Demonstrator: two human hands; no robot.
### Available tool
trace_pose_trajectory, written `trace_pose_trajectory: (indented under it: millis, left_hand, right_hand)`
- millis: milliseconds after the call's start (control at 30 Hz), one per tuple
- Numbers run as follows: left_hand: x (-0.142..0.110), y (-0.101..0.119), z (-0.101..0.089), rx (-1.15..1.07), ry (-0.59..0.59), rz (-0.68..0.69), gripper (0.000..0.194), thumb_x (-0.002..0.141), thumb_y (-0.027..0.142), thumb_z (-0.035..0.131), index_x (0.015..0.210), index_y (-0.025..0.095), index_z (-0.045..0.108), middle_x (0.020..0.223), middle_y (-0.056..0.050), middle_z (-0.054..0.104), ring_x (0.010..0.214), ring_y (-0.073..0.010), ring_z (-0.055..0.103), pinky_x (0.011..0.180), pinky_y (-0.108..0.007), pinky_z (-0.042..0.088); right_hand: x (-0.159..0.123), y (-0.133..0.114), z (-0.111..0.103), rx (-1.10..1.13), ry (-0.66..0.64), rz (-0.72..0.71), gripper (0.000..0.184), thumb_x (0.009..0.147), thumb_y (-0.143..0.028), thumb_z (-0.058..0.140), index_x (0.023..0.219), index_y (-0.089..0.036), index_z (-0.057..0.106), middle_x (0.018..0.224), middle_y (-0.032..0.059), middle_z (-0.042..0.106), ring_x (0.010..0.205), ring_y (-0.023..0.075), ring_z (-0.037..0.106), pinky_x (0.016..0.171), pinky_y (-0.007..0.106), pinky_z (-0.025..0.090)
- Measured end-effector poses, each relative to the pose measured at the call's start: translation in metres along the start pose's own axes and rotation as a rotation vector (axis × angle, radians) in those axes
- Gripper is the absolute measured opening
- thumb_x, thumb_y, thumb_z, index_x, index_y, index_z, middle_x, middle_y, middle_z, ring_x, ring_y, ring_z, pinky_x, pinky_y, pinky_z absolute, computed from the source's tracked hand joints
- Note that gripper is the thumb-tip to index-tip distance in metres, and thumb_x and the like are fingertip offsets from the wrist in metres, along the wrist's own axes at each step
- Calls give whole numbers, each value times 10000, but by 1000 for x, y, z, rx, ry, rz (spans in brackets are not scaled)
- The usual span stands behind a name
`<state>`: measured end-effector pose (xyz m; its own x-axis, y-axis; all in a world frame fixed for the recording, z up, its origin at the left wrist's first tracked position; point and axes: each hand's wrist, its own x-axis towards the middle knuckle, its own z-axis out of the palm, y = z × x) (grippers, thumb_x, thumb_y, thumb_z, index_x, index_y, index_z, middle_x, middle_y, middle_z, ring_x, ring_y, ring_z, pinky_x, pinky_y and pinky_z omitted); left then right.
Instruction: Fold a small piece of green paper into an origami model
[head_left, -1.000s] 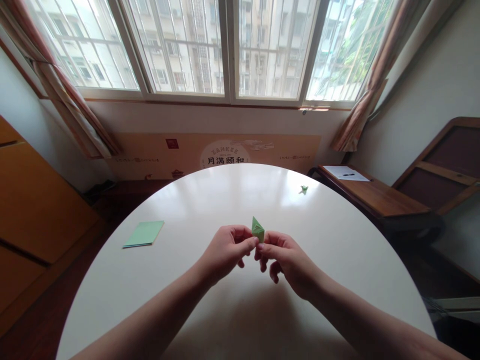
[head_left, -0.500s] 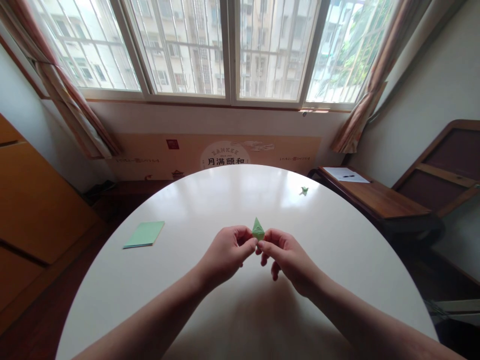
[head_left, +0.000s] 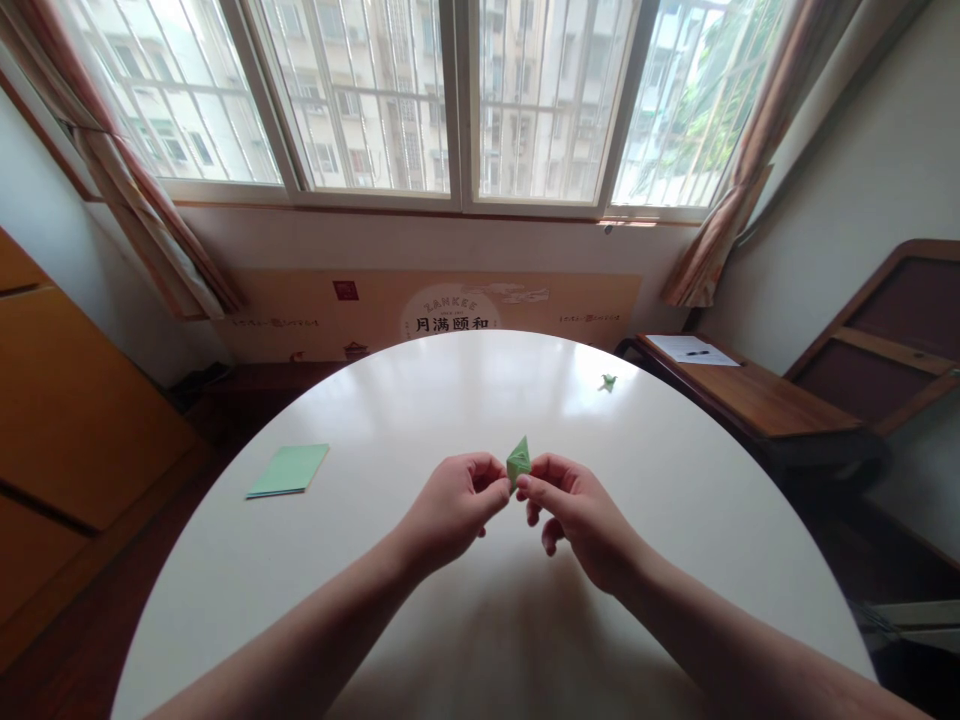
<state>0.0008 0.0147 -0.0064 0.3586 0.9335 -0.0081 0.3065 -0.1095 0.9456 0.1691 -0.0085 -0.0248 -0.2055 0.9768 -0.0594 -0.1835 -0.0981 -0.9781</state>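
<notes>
A small folded green paper piece (head_left: 518, 458) with a pointed top is held above the middle of the round white table (head_left: 420, 400). My left hand (head_left: 452, 508) pinches its lower left side between thumb and forefinger. My right hand (head_left: 571, 512) pinches its lower right side, with the other fingers curled under. Both hands meet at the paper, and its lower part is hidden behind my fingertips.
A stack of light green paper sheets (head_left: 289, 469) lies on the table's left side. A tiny folded green figure (head_left: 607, 380) sits at the far right of the table. A wooden side table with a sheet and pen (head_left: 691, 349) stands to the right.
The green paper piece has tilted slightly to the right between my fingertips. My hands stay in nearly the same place.
</notes>
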Motion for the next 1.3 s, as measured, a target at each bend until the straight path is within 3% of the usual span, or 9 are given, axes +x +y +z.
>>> trace_pose_trajectory:
  millis: [167, 400, 600, 967, 1300]
  left_hand:
    - [-4, 1, 2, 121, 37, 71, 181, 855, 282, 583, 741, 154, 644, 655, 2, 603, 584, -125, 537, 454, -202, 442]
    - [-6, 2, 0, 164, 252, 294, 131, 870, 270, 635, 926, 166, 691, 875, -42, 716, 709, -158, 640, 520, -224, 508]
    - [-7, 0, 1, 118, 232, 333, 197, 845, 258, 677, 999, 170, 764, 908, -72, 758, 719, -179, 670, 506, -234, 522]
    - [-5, 2, 3, -74, 192, 251, 124, 795, 183, 687, 886, 152, 767, 741, -53, 740, 656, -168, 663, 491, -214, 534]
    - [-4, 2, -1, -91, 135, 402, 79, 838, 175, 679, 824, 172, 756, 816, -54, 721, 683, -164, 676, 457, -191, 495]
  right_hand:
    - [2, -3, -1, 16, 19, -2, 206, 777, -351, 720, 819, -157, 663, 785, 24, 580, 650, 130, 515, 365, 168, 393]
    - [2, -2, -1, -24, 53, -22, 158, 806, -315, 654, 800, -158, 645, 750, 18, 577, 644, 133, 531, 370, 172, 410]
    - [1, 0, 0, -129, 17, -106, 208, 827, -362, 679, 847, -157, 658, 683, 8, 588, 647, 155, 590, 372, 178, 440]
    - [0, -2, 0, -78, 1, -104, 241, 828, -382, 703, 896, -151, 707, 753, 51, 658, 702, 171, 615, 392, 183, 459]
    - [-3, -5, 0, -4, -28, -52, 227, 825, -367, 712, 860, -148, 756, 795, 64, 662, 695, 158, 584, 399, 175, 433]
